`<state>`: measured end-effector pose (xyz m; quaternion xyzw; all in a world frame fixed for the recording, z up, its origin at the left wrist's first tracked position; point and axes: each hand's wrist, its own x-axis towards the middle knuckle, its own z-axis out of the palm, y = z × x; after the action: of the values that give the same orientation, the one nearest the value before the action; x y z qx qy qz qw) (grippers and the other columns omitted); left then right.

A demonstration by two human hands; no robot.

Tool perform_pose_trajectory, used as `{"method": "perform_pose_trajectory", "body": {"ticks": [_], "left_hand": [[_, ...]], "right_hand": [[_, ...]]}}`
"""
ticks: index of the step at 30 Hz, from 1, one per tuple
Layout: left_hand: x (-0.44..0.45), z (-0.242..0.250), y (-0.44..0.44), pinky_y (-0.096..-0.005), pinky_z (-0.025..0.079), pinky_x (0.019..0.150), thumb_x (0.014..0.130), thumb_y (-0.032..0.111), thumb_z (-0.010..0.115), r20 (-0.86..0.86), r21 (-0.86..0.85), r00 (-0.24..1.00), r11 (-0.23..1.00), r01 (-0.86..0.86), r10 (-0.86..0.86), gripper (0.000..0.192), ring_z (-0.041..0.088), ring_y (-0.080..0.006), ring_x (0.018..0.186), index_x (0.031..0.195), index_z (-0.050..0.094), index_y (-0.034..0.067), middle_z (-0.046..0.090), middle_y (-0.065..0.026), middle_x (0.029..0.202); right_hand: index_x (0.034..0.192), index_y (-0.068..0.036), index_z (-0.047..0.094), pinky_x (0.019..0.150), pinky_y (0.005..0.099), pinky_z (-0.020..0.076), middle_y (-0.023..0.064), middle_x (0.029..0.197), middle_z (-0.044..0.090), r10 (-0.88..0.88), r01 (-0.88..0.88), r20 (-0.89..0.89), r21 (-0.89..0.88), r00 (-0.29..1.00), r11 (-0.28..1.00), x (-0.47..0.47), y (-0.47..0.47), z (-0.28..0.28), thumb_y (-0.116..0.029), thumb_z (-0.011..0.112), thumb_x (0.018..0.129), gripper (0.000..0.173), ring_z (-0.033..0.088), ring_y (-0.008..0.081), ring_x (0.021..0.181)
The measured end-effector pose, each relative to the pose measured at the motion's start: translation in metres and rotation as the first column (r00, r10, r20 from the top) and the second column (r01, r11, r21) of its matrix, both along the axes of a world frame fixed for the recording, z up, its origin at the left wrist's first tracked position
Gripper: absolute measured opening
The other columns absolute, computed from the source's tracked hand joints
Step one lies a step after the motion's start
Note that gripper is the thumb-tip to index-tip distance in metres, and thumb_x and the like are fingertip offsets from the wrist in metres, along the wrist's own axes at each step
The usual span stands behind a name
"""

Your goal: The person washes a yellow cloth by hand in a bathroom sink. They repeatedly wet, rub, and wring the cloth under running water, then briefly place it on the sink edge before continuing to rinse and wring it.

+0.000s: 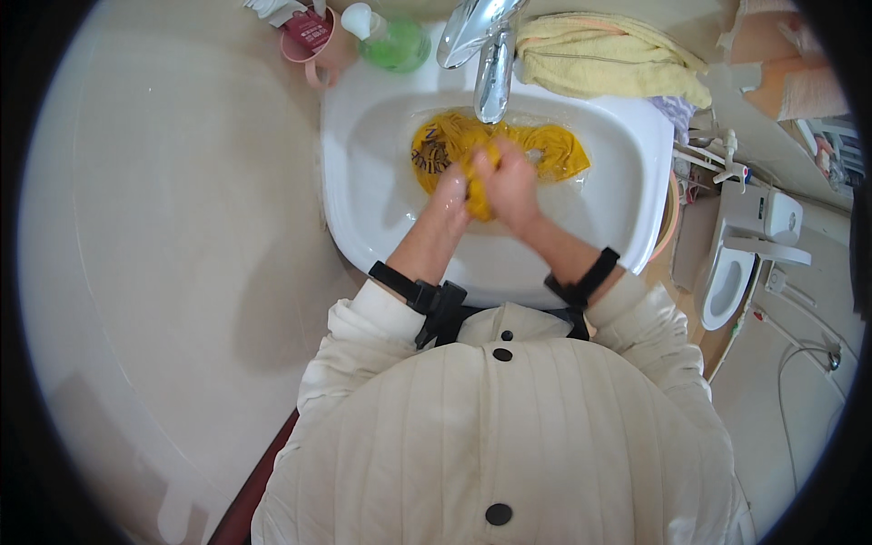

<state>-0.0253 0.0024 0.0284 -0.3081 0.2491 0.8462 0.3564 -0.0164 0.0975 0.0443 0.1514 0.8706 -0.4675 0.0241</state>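
A wet yellow cloth garment (560, 151) with dark printed lettering lies bunched in the white washbasin (599, 218), in what looks like shallow water. Both hands meet over its middle, just in front of the chrome faucet spout (492, 88). My left hand (451, 191) grips a fold of the fabric from the left. Clenched around the same bunched part, my right hand (507, 177) is slightly blurred. Part of the cloth sticks out below and between the two hands. Fingers on both sides are partly hidden by fabric and by each other.
Behind the basin stand a pink mug (306, 51), a green pump bottle (395, 44) and a folded yellow towel (606, 58). The faucet lever (477, 27) overhangs the back rim. A wall runs along the left; a toilet (729, 286) is to the right.
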Motion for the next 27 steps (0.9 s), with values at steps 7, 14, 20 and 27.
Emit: {"method": "perform_pose_trajectory", "body": {"ticks": [7,14,20,27], "left_hand": [[0.004,-0.009,0.008,-0.0377,0.043,0.09,0.091,0.021,0.04,0.046,-0.078,0.996,0.994,-0.073,0.077,0.031,0.051,-0.022,0.105,0.117,0.045,0.004,0.052,-0.0102,0.115],[0.005,0.017,0.006,-0.041,0.035,0.099,0.09,0.019,0.043,0.025,0.088,0.977,0.974,-0.211,0.209,0.03,0.048,-0.0269,0.111,0.114,0.046,0.001,0.052,-0.0129,0.115],[0.002,0.012,0.005,-0.0396,0.038,0.096,0.09,0.021,0.045,-0.037,0.111,0.983,0.978,-0.174,0.179,0.032,0.05,-0.0249,0.108,0.114,0.046,0.001,0.052,-0.0121,0.114],[0.009,-0.016,0.005,-0.0386,0.042,0.091,0.087,0.017,0.049,-0.036,-0.287,0.996,0.954,-0.087,0.08,0.033,0.054,-0.0236,0.101,0.116,0.045,0.002,0.055,-0.0104,0.108]], "right_hand": [[0.095,0.003,0.053,0.072,0.0411,0.0438,0.0226,0.084,0.058,-0.12,0.116,-0.014,-0.157,0.993,0.981,0.002,0.009,-0.018,-0.035,0.052,0.083,0.039,0.055,0.0391,0.083],[0.1,-0.003,0.057,0.069,0.0376,0.047,0.0121,0.091,0.062,-0.282,0.348,0.221,-0.373,0.933,0.86,-0.005,0.042,-0.055,-0.038,0.052,0.084,0.038,0.059,0.0273,0.084],[0.102,-0.006,0.057,0.08,0.0341,0.0443,0.0092,0.106,0.057,-0.081,0.454,0.447,-0.882,0.891,0.13,0.002,0.048,-0.054,-0.038,0.054,0.083,0.037,0.055,0.0236,0.097],[0.096,-0.003,0.054,0.076,0.0401,0.0437,0.0178,0.094,0.053,0.109,-0.136,-0.347,-0.057,0.931,0.989,0.018,0.019,-0.029,-0.028,0.062,0.076,0.033,0.054,0.0312,0.089]]}}
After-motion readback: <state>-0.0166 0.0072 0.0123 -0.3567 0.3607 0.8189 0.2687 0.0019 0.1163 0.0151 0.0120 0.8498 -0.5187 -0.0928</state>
